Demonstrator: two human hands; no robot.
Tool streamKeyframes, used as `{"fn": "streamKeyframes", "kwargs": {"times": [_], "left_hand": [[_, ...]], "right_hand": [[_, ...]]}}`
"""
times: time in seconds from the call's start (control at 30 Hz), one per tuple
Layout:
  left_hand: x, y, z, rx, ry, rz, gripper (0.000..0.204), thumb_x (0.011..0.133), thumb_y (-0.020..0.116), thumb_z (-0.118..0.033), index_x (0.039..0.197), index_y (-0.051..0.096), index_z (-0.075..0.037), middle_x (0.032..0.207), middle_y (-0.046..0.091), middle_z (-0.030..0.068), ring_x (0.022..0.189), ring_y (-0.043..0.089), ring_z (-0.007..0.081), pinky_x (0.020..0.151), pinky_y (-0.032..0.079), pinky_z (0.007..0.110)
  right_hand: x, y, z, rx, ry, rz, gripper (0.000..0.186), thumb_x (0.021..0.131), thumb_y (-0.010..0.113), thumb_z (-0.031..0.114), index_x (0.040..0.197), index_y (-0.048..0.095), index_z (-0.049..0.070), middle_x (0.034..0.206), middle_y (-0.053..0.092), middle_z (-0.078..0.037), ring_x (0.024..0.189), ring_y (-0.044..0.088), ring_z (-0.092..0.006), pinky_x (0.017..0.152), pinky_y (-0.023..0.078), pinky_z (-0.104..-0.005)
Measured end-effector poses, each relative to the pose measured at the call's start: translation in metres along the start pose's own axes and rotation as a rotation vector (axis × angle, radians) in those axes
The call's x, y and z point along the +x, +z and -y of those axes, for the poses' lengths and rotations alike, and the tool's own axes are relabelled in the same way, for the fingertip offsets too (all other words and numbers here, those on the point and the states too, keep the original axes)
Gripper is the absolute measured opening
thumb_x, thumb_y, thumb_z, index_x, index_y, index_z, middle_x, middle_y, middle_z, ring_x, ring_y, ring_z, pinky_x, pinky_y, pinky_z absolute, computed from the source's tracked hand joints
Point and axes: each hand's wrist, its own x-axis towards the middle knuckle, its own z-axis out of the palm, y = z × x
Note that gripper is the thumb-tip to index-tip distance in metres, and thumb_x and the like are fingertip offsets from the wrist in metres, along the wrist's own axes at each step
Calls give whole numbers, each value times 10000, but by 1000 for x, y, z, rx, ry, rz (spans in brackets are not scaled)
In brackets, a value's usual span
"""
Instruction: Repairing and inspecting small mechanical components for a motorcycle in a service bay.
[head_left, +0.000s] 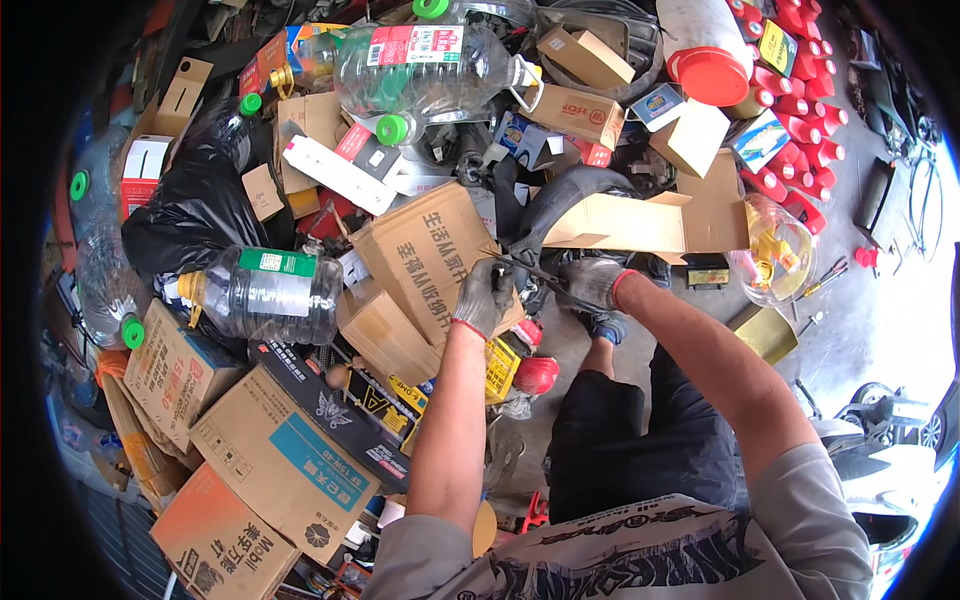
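Observation:
Both my hands wear grey work gloves with red cuffs. My left hand [484, 298] is closed in front of a flattened brown cardboard box [425, 255], its fingers at one end of a thin dark strip [532, 268]. My right hand [592, 284] is closed around the other end of that strip, a short way to the right. What the strip is exactly, I cannot make out. Just beyond my hands lies a curved black rubber-like piece [562, 200]. An opened brown carton [625, 222] rests beyond my right hand.
A heap of scrap surrounds me: large clear plastic jugs [425, 75], a black bag [195, 200], and cartons [285, 450] at lower left. Several red bottles [800, 150] stand at upper right. A clear round container [775, 250] and a motorbike [880, 420] are on the right.

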Motion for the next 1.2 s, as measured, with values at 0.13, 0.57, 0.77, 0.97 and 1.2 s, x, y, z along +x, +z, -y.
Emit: {"fn": "streamKeyframes", "kwargs": {"times": [0.13, 0.57, 0.77, 0.97, 1.2], "left_hand": [[3, 6, -3, -51, -67, 106, 242, 927, 429, -293, 739, 484, -150, 548, 408, -34, 422, 313, 88, 407, 256, 231], [1, 6, -8, -35, -83, 108, 228, 894, 453, -294, 704, 460, -170, 522, 373, -36, 396, 287, 96, 398, 229, 245], [-3, -15, -18, -18, -133, 74, 255, 905, 425, -322, 711, 481, -166, 486, 359, -38, 356, 240, 106, 394, 215, 253], [-39, -16, -15, 78, 227, 243, 239, 959, 498, -285, 926, 609, -76, 817, 602, 26, 676, 548, 135, 602, 424, 259], [-133, 34, -6, 116, 365, 295, 267, 976, 485, -266, 1039, 585, -27, 852, 592, 22, 748, 532, 98, 700, 436, 241]], "right_hand": [[6, 12, -17, 8, -9, 15, 469, 736, 600, 369, 1065, 654, 40, 1013, 657, -216, 978, 621, -351, 848, 463, -439], [13, 35, -21, 119, -3, -59, 442, 775, 586, 360, 1072, 640, 37, 1012, 652, -218, 972, 619, -365, 832, 469, -433], [12, 18, 0, 29, 91, -68, 376, 777, 562, 301, 1024, 681, 43, 980, 668, -225, 952, 640, -371, 816, 498, -436], [5, 8, 1, -56, 136, -72, 375, 813, 527, 261, 1044, 654, -6, 1027, 659, -249, 984, 644, -361, 827, 508, -443], [-64, 36, 23, 417, 126, -439, 467, 753, 630, 369, 1118, 591, 79, 910, 676, -188, 864, 669, -327, 738, 521, -406]]}}
